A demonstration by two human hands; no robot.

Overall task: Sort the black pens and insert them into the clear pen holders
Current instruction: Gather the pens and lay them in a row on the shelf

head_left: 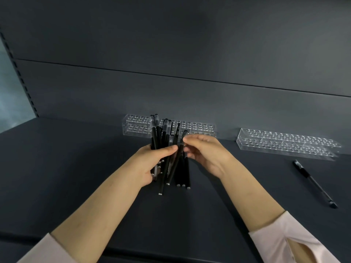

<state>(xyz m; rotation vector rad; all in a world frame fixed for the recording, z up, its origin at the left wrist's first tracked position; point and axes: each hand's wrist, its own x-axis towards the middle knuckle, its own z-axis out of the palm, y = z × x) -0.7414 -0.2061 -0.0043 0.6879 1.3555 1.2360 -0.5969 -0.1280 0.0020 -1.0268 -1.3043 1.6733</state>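
My left hand [152, 162] grips a bundle of several black pens [164, 141], held upright above the dark shelf. My right hand [205, 152] pinches one black pen [180, 158] at the right side of that bundle, near its upper end. Behind the bundle, against the back wall, stands a clear pen holder [201, 128] with rows of round holes; the pens hide its middle. A second clear pen holder [284, 143] lies further right. One more black pen [314, 184] lies loose on the shelf at the right.
The dark shelf surface [76, 168] stretches left and toward me. A dark back panel [171, 73] rises behind the holders. A slotted upright post [20, 73] runs along the left edge. The shelf's front edge [171, 251] is near my sleeves.
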